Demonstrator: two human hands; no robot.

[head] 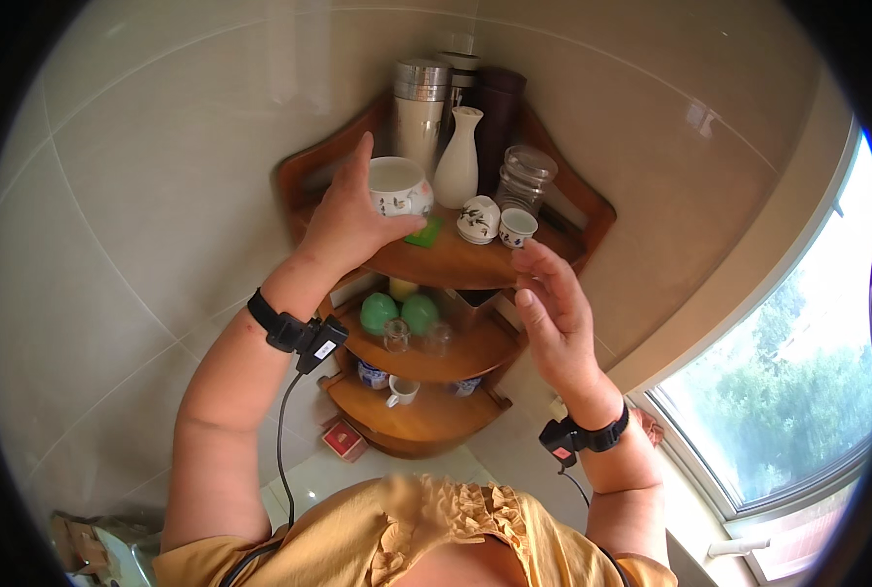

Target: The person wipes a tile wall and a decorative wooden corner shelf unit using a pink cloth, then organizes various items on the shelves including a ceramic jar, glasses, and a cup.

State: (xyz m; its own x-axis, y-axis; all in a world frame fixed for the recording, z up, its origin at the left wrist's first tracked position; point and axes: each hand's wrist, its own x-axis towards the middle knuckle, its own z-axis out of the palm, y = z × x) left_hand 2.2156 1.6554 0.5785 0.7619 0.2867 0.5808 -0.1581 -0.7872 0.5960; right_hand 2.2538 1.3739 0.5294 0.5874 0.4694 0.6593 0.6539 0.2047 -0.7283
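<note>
My left hand (pixel 344 213) is wrapped around a white porcelain pot (pixel 404 199) with a floral pattern, its thumb across the front and its fingers at the left side. The pot's open mouth faces up, at the top shelf (pixel 443 260) of a wooden corner rack. Just under the pot's right side shows a small green piece (pixel 424 233) lying on the wood. My right hand (pixel 559 319) holds nothing; its fingers are curved and apart, close to the shelf's front edge. Nearest to its fingertips stands a small white cup (pixel 517 226) with blue marks, beside a rounded patterned porcelain piece (pixel 478 220).
Behind stand a white vase (pixel 459 161), a silver-topped flask (pixel 418 117), a dark flask (pixel 498 121) and a glass jar (pixel 528 176). Lower shelves carry green round objects (pixel 379 314), small glasses (pixel 397 335) and a white mug (pixel 404 390). A window (pixel 788 352) is at right.
</note>
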